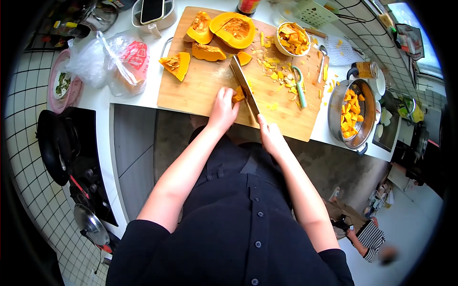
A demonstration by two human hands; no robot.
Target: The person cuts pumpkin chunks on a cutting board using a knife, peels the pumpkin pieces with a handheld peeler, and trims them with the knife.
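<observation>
Head view. Right hand (271,136) closed around the handle of a cleaver (244,83); blade slants from the handle toward the far left of the wooden cutting board (191,95). Left hand (224,108) narrow, fingers bent over a small pumpkin piece (238,95) at the blade's left side, near the board's front edge. Grip presumably meant to steady the piece against the blade; whether the edge is already in the flesh cannot be told.

Large seeded pumpkin section (234,29) and three pumpkin wedges (208,52) lie at the board's far left, probably parked there to leave the near part for cutting. Peeled pumpkin chunks (352,112) sit in a two-handled steel pot (336,107) right of the board, likely placed within reach of the knife side. Bowl (289,54) of pumpkin peelings (293,38) on the board's far right, apparently to gather waste.

Obstructions: loose peel scraps (273,75) and a green-handled peeler (300,88) lie right of the blade, between it and the pot; spoon (321,64) at the right border. On the white desk (151,90), a knotted plastic bag (126,69) stands left of the board. Another person (369,240) in a striped top, lower right, well apart.
</observation>
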